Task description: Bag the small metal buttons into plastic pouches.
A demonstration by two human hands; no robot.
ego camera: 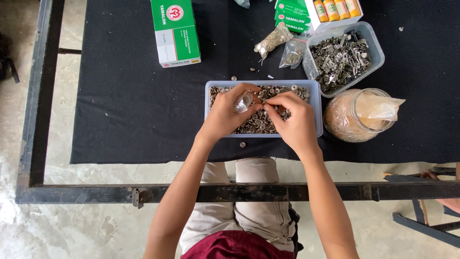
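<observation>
Currently, both hands are working over the pale blue rectangular plastic tray (316,108) of small round metal fasteners (261,123): the left hand (229,114) is gripping a small clear plastic bag (243,102), the right hand (293,119) is pinching fasteners at its mouth.

A green and white carton (175,31) lies on the black cloth (129,105). Farther right sits a clear tub of grey metal clips (342,57), two small plastic bags (282,45) beside it, and an open glass jar (357,115) nearby. A dark metal frame (72,193) edges the table.
</observation>
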